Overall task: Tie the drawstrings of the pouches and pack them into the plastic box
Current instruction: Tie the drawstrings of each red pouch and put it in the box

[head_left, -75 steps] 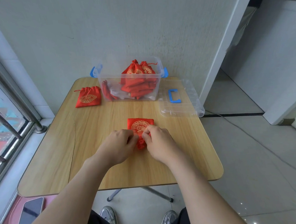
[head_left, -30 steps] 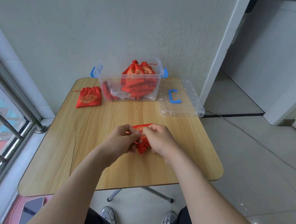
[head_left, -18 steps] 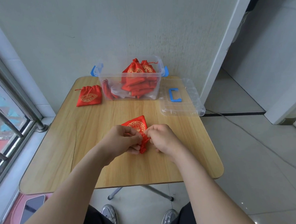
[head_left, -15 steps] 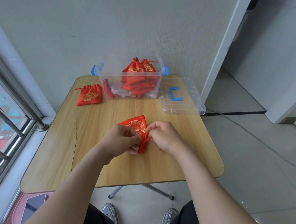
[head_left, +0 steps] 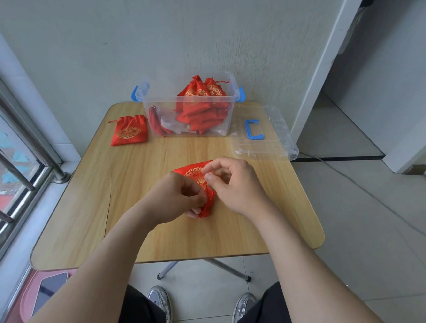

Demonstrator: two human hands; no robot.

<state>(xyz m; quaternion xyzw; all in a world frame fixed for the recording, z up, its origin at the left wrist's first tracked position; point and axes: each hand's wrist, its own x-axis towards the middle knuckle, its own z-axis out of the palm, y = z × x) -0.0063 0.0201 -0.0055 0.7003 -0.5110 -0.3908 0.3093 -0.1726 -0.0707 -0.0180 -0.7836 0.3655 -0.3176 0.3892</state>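
Gripping the gathered neck of the red satin pouch [head_left: 195, 174] in the curled left hand [head_left: 174, 199], over the middle of the light wooden table [head_left: 133, 192]. Pinching it beside its gold round emblem, too small for reading, with the right hand [head_left: 236, 185] thumb and forefinger. Standing well behind, the clear plastic box [head_left: 162, 96], holding more red pouches [head_left: 201, 111].

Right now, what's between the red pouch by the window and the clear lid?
The plastic box, holding more pouches, as the head view shows.

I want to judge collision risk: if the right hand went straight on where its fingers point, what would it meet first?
The right hand points left, so first the red pouch, which its fingertips seem to touch, then the left hand gripping that pouch. Depth is unclear.
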